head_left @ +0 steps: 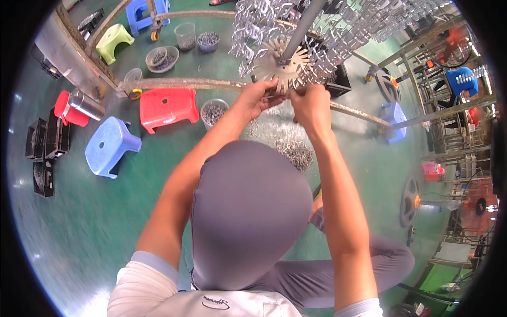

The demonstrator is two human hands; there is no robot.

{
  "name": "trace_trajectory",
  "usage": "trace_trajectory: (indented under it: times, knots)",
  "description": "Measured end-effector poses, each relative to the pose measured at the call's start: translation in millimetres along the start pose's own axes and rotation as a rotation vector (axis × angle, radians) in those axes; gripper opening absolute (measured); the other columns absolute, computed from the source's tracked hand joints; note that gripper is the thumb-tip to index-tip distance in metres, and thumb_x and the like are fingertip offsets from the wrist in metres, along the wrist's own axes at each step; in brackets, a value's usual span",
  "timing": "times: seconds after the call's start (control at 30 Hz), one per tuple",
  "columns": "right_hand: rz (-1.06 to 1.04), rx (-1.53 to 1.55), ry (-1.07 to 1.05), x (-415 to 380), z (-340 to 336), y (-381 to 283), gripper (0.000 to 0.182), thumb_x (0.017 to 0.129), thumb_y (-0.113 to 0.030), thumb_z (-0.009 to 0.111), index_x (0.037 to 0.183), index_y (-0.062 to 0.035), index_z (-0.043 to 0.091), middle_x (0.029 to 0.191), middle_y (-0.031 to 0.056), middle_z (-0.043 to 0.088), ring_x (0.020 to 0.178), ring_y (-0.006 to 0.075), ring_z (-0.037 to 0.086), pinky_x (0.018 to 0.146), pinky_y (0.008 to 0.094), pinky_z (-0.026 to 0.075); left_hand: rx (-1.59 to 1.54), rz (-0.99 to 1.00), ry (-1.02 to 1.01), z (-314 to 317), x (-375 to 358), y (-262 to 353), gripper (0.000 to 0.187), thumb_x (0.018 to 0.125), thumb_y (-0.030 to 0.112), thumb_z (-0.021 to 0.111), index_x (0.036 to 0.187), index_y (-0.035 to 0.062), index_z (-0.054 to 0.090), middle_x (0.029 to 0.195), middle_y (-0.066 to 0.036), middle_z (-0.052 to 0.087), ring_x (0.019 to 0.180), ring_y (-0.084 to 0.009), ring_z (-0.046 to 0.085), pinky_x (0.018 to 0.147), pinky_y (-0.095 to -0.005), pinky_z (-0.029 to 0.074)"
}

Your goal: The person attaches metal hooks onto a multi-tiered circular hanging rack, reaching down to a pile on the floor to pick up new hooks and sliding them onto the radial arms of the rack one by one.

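Green painted floor [105, 222] runs under the whole work area, with rusty metal framing across it and shelving crowded along the right side.

Item in hand: one round, spoked metal disc [281, 66] mounted on a grey pole [301, 26], positioned at the top centre of the view, directly above both hands. Dense clusters of small bright metal parts [343, 26] hang from the rack above and beside it; count not determinable.

Left hand [256, 98]: fingers curled close together at the lower edge of the disc, pinching something small; the object itself is too small to identify. Right hand [311, 103]: fingers likewise closed in, touching the same lower edge, just beside the left hand. The two hands nearly meet.

Below the hands, one loose pile of small metal pieces [293, 148] lies on the floor, partly hidden by the person's covered head [248, 211], which blocks the centre of the view.

Stools counted: five. One red [168, 107], two blue [109, 145] [145, 10], one green [113, 41], one smaller blue [393, 119] to the right.

Containers of metal pieces counted: four. One bucket [214, 112] beside the red stool, one bowl [162, 58], two tubs [185, 36] [209, 41] further back.

One rusty bar [179, 83] crosses between the stools and the hands. Black trays [45, 153] sit at the far left, near a red jug [68, 108].
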State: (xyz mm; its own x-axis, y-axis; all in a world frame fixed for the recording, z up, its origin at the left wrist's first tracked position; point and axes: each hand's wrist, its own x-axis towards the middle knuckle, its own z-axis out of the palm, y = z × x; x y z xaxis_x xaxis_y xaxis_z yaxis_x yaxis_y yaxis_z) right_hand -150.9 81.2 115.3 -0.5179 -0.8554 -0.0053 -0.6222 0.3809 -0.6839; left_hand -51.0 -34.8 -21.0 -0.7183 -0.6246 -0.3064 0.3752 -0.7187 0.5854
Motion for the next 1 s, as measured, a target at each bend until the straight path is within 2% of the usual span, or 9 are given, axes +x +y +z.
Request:
trace_trajectory:
  times: [0.03, 0.1, 0.2, 0.3, 0.4, 0.57, 0.83, 0.93, 1.0]
  knots:
    - [0.055, -0.115, -0.048, -8, -5, -8, 0.031, 0.091, -0.02, 0.077, 0.088, 0.0103, 0.078, 0.056, 0.0147, 0.068, 0.048, 0.0213, 0.069, 0.051, 0.0356, 0.055, 0.002, 0.005, 0.003, 1, -1, 1, 0.027, 0.103, 0.024, 0.07, 0.115, 0.0003, 0.066, 0.101, -0.014, 0.075, 0.092, -0.0254, 0.076, 0.081, -0.0362, 0.066]
    - [-0.127, -0.316, 0.033, -22, 3, -3, 0.032, 0.091, -0.022, 0.077, 0.095, 0.0105, 0.078, 0.066, 0.0176, 0.073, 0.054, 0.0231, 0.071, 0.059, 0.037, 0.058, 0.002, 0.007, 0.02, 1, -3, 2, 0.029, 0.103, 0.026, 0.07, 0.116, 0.0, 0.066, 0.101, -0.014, 0.075, 0.093, -0.0252, 0.076, 0.078, -0.035, 0.065]
    - [-0.248, 0.097, -0.019, -25, 24, -11, 0.037, 0.09, -0.025, 0.079, 0.103, 0.0095, 0.077, 0.08, 0.0201, 0.077, 0.065, 0.0262, 0.074, 0.07, 0.0396, 0.059, 0.018, 0.015, -0.085, -18, 16, -6, 0.029, 0.107, 0.031, 0.063, 0.116, 0.0042, 0.069, 0.102, -0.008, 0.075, 0.095, -0.0201, 0.073, 0.084, -0.0324, 0.059]
    - [-0.282, 0.18, 0.072, -9, 51, -21, 0.04, 0.089, -0.026, 0.079, 0.109, 0.0083, 0.077, 0.09, 0.0223, 0.078, 0.073, 0.03, 0.075, 0.077, 0.041, 0.059, 0.145, 0.066, -0.18, -5, -8, 1, 0.031, 0.11, 0.035, 0.056, 0.12, 0.0068, 0.067, 0.104, -0.003, 0.073, 0.097, -0.0157, 0.07, 0.086, -0.0322, 0.056]
    - [-0.362, 0.213, 0.209, 9, 66, -27, 0.037, 0.089, -0.024, 0.078, 0.108, 0.0075, 0.077, 0.09, 0.0226, 0.078, 0.079, 0.0314, 0.076, 0.078, 0.0405, 0.058, 0.056, 0.116, -0.198, -5, -6, -3, 0.03, 0.11, 0.032, 0.056, 0.122, 0.006, 0.066, 0.108, -0.004, 0.073, 0.099, -0.0163, 0.071, 0.086, -0.0328, 0.057]
    - [-0.238, 0.174, 0.152, 19, 68, -30, 0.027, 0.09, -0.02, 0.075, 0.098, 0.0057, 0.078, 0.085, 0.0252, 0.075, 0.08, 0.0379, 0.075, 0.076, 0.0427, 0.057, -0.106, 0.226, -0.208, -23, 11, -19, 0.029, 0.11, 0.027, 0.055, 0.125, 0.0046, 0.065, 0.114, -0.007, 0.072, 0.103, -0.0172, 0.071, 0.085, -0.0337, 0.059]
    - [-0.344, 0.085, 0.285, 5, 65, 0, 0.022, 0.092, -0.018, 0.073, 0.085, 0.0029, 0.076, 0.079, 0.0244, 0.072, 0.075, 0.0416, 0.071, 0.069, 0.0465, 0.055, 0.009, 0.128, 0.001, -38, -25, -11, 0.029, 0.11, 0.02, 0.05, 0.132, 0.0043, 0.061, 0.128, -0.01, 0.068, 0.113, -0.0199, 0.069, 0.093, -0.0359, 0.057]
    - [-0.336, 0.062, 0.326, 4, 66, 7, 0.02, 0.091, -0.02, 0.075, 0.088, -0.0002, 0.078, 0.082, 0.0239, 0.073, 0.077, 0.0406, 0.073, 0.072, 0.0469, 0.056, -0.016, 0.155, -0.021, -22, -39, -2, 0.037, 0.109, 0.023, 0.053, 0.141, 0.0038, 0.054, 0.134, -0.011, 0.065, 0.121, -0.0229, 0.066, 0.103, -0.035, 0.054]
    - [-0.344, 0.128, 0.321, 3, 63, 7, 0.022, 0.089, -0.022, 0.079, 0.102, -0.0046, 0.082, 0.091, 0.0252, 0.075, 0.087, 0.0391, 0.076, 0.084, 0.0417, 0.059, 0.03, 0.162, 0.008, -15, -45, 1, 0.053, 0.108, 0.027, 0.057, 0.153, 0.003, 0.043, 0.141, -0.013, 0.062, 0.131, -0.0252, 0.063, 0.114, -0.0329, 0.048]
